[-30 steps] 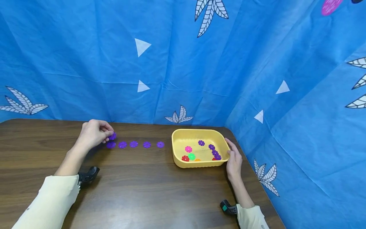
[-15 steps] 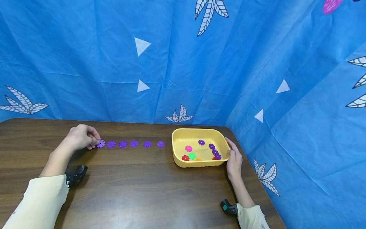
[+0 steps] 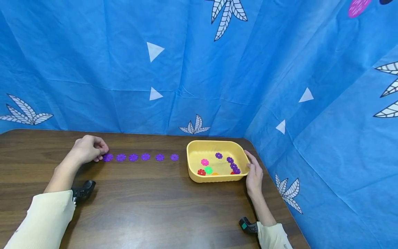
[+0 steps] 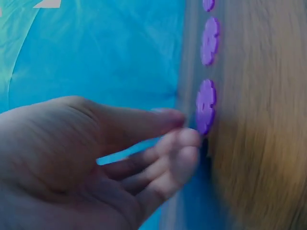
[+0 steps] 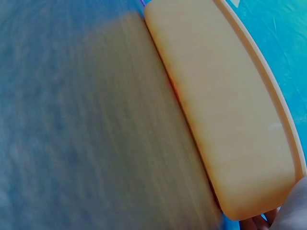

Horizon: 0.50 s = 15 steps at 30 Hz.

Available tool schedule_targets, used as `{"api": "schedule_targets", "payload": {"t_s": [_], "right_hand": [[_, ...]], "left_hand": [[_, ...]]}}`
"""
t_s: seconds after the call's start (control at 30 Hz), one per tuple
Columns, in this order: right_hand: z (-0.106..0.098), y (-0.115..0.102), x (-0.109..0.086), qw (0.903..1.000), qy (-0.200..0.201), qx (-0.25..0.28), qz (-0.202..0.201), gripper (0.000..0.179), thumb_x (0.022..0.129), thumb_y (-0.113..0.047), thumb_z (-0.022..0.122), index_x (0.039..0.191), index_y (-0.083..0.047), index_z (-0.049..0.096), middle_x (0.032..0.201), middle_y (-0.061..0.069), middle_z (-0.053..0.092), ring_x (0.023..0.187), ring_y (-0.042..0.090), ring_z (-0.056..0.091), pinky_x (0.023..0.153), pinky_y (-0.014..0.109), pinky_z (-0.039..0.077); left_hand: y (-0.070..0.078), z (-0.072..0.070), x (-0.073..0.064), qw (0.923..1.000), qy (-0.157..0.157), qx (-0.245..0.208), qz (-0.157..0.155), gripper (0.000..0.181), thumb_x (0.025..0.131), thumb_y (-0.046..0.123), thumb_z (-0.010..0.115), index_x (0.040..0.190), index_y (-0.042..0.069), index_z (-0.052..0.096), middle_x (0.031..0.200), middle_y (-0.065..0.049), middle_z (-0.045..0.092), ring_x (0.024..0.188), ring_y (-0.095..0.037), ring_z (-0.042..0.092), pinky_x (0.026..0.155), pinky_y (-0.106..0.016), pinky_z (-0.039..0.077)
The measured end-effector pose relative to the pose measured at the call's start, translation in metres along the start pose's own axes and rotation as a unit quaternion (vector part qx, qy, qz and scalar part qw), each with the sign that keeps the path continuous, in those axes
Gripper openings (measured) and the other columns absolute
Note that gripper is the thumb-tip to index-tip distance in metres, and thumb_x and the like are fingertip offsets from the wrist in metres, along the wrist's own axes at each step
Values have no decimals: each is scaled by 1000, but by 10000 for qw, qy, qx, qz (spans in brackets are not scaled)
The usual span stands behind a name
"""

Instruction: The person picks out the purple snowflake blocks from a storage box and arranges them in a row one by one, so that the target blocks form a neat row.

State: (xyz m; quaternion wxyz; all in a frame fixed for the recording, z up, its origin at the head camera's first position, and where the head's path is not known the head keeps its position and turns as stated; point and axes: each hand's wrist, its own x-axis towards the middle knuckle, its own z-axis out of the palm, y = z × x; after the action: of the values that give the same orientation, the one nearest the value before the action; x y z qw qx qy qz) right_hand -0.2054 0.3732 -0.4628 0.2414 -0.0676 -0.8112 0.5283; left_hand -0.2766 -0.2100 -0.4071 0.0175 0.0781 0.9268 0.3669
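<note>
Several purple flower-shaped discs lie flat in a row on the wooden table. At the row's left end, my left hand (image 3: 88, 149) is beside the last disc (image 3: 107, 157). In the left wrist view that purple disc (image 4: 206, 106) lies just beyond the loosely bent fingertips (image 4: 188, 139), and nothing shows between thumb and fingers. My right hand (image 3: 255, 174) grips the right end of a yellow plastic basket (image 3: 214, 178), thumb at the rim and other fingers outside. Inside the basket are several loose discs: purple, pink (image 3: 204, 162), green (image 3: 208, 170), red and orange.
The brown wooden table (image 3: 149, 207) ends at the back against a blue printed cloth (image 3: 124, 69). More of this cloth hangs along the right side, close to the right hand. Black wrist devices (image 3: 84, 190) sit on both forearms.
My left hand has moved left with a purple disc, set it down at the left end of the row and let go. The right hand and basket have stayed put.
</note>
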Motion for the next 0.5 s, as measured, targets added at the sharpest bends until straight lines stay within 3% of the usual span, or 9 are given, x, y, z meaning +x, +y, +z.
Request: {"api": "schedule_targets", "payload": {"t_s": [0.17,0.3,0.4,0.5], "right_hand": [[-1,2,1,9999,39,1,-154,52,107,-5,33,152,-16,57,158,4,54,152,23,43,126,51,32],[-1,1,0,9999,48,23,-120,51,108,-8,33,151,-19,58,159,3,54,151,24,44,126,50,32],[-1,0,0,9999,21,117,-35,50,109,-9,32,151,-19,58,159,3,53,149,25,45,125,50,33],[0,0,0,9999,13,133,-20,50,109,-9,32,150,-19,58,159,3,54,149,24,45,125,48,34]], "left_hand": [[13,5,0,9968,761,22,240,19,101,13,66,97,-5,73,65,-3,71,57,-15,67,53,-28,52],[32,15,4,9908,1302,136,340,19,101,16,68,96,-1,75,64,-3,72,57,-13,66,65,-33,46],[48,26,6,9883,1459,107,432,16,101,15,68,96,1,76,65,-4,72,58,-13,66,72,-37,43],[64,36,9,9882,1444,-26,518,14,100,15,69,96,3,76,68,-6,74,60,-15,67,71,-37,45]]}}
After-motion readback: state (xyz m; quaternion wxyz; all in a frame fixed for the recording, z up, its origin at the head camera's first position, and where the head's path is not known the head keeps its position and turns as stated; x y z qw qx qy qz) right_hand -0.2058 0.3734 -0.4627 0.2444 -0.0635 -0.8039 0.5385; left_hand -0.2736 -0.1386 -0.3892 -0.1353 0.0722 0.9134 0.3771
